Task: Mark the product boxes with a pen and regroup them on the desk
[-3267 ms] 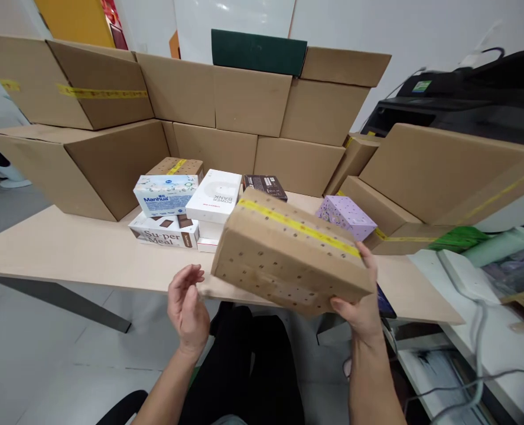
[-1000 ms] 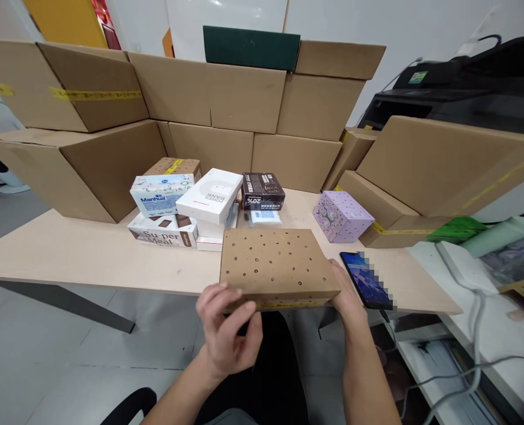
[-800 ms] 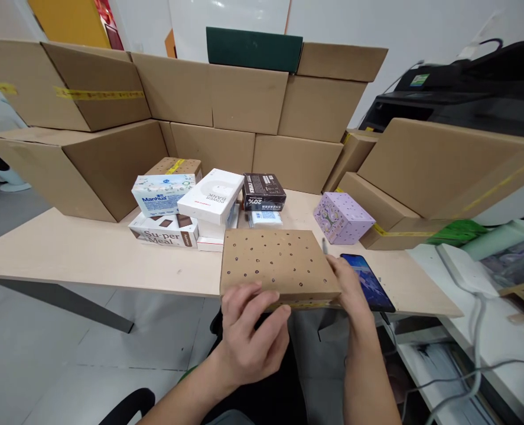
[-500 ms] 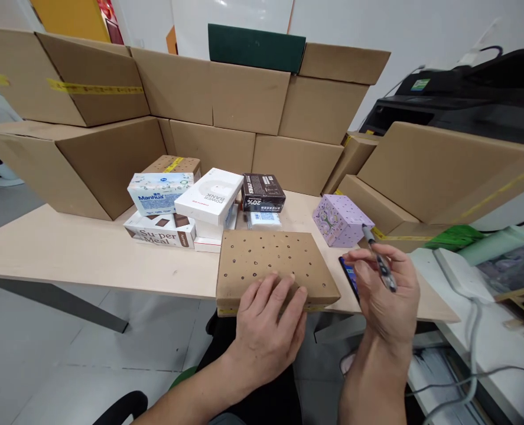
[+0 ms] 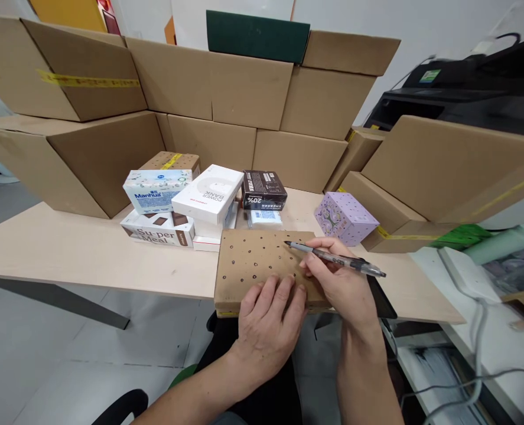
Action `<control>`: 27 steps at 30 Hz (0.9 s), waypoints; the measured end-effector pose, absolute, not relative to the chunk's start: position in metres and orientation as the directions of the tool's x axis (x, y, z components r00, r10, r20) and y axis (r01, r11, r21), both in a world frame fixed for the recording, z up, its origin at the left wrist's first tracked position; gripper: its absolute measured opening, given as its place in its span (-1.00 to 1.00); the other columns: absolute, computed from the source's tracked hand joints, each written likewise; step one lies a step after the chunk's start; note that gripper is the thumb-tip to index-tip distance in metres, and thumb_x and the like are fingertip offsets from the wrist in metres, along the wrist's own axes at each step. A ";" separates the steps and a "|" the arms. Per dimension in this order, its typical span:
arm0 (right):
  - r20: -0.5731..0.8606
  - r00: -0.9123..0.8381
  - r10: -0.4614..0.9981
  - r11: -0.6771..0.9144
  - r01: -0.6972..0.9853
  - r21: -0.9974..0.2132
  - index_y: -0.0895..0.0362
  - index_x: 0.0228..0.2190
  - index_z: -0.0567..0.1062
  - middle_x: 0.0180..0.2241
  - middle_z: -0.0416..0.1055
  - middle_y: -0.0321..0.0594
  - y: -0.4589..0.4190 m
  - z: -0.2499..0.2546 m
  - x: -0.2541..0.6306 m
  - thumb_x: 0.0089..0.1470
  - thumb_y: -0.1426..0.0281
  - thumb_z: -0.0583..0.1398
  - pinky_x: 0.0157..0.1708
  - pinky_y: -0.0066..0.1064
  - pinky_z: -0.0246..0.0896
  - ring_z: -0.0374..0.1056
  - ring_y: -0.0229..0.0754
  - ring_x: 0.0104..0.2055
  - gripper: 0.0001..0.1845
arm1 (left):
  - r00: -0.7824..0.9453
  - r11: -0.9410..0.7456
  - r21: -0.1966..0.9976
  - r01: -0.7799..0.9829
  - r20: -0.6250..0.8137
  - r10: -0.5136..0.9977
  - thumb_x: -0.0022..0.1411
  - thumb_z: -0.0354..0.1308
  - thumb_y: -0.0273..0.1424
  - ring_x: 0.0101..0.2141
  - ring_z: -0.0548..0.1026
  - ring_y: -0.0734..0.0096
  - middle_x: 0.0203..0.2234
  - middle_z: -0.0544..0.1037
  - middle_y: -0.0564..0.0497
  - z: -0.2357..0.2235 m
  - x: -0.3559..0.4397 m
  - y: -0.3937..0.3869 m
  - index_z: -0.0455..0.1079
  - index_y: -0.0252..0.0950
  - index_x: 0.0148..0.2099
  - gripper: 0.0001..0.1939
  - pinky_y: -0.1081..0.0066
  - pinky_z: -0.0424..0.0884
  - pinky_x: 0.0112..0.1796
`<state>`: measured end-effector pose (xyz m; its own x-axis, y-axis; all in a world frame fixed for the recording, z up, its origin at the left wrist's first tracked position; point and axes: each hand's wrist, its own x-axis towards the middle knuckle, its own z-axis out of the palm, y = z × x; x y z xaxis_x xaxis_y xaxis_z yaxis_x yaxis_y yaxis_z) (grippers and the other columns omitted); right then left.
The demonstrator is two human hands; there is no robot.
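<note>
A flat brown cardboard box (image 5: pixel 239 254) lies at the table's front edge, its top dotted with small dark ink circles. My left hand (image 5: pixel 270 316) rests on the near side of its top, palm down, fingers laid out on the cardboard. Between the fingers of my right hand (image 5: pixel 341 286) is a pen (image 5: pixel 337 258), its dark tip pointing left just over the box top; whether the tip touches I cannot tell. Partly behind my right wrist is a dark phone-like slab (image 5: pixel 380 298). A purple patterned box (image 5: pixel 345 218) stands beyond my right hand.
Left of centre are a Manhua tissue pack (image 5: pixel 155 192), a Su-per Meal box (image 5: pixel 155 227) and a white power bank box (image 5: pixel 208 192). A black box (image 5: pixel 264 190) sits on a white pack (image 5: pixel 265 219). Large cartons (image 5: pixel 212 141) wall the table's back and sides.
My right hand has swung left with the pen, from beside the purple box to over the cardboard box. The pen now points left. My left hand stays on the box.
</note>
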<state>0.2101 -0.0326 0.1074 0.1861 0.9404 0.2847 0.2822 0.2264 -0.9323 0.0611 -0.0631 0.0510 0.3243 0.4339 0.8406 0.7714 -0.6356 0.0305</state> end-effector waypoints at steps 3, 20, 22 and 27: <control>0.281 0.181 0.943 0.225 0.278 -0.934 0.08 -0.27 0.39 -0.51 0.47 -0.35 -0.033 0.107 0.209 0.16 0.20 0.22 -0.42 -0.46 0.34 0.40 -0.28 -0.47 -0.79 | 0.328 -0.634 0.032 0.772 0.835 0.442 0.25 0.23 -0.43 -0.05 0.54 0.17 -0.04 0.62 -0.04 0.049 0.062 -0.063 0.50 -0.25 0.01 -0.73 0.20 0.23 -0.04; 0.278 0.056 0.959 0.214 0.502 -0.838 0.06 -0.26 0.39 -0.41 0.44 -0.31 -0.030 0.107 0.207 0.27 0.16 0.10 -0.40 -0.44 0.25 0.42 -0.24 -0.37 -0.76 | 0.326 -0.638 0.036 0.769 0.837 0.440 0.24 0.22 -0.45 -0.05 0.53 0.16 -0.05 0.62 -0.06 0.048 0.062 -0.063 0.49 -0.30 0.05 -0.68 0.20 0.23 -0.05; 0.282 0.059 0.958 0.214 0.512 -0.832 0.06 -0.26 0.40 -0.42 0.45 -0.31 -0.030 0.107 0.207 0.28 0.16 0.09 -0.40 -0.43 0.25 0.42 -0.24 -0.38 -0.76 | 0.328 -0.635 0.032 0.772 0.836 0.441 0.24 0.22 -0.46 -0.05 0.54 0.18 -0.05 0.62 -0.06 0.048 0.062 -0.063 0.49 -0.28 0.06 -0.68 0.21 0.23 -0.05; 0.286 0.052 0.957 0.223 0.501 -0.837 0.07 -0.25 0.40 -0.41 0.45 -0.30 -0.029 0.106 0.208 0.27 0.15 0.10 -0.42 -0.43 0.25 0.42 -0.23 -0.38 -0.75 | 0.320 -0.633 0.032 0.773 0.843 0.433 0.24 0.22 -0.45 -0.05 0.54 0.18 -0.06 0.63 -0.06 0.048 0.062 -0.062 0.50 -0.28 0.04 -0.69 0.22 0.24 -0.05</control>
<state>0.2077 -0.0286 0.1062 0.0519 0.9569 0.2856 0.5007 0.2226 -0.8365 0.0624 -0.0621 0.0476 0.3199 0.4332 0.8426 0.7735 -0.6330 0.0318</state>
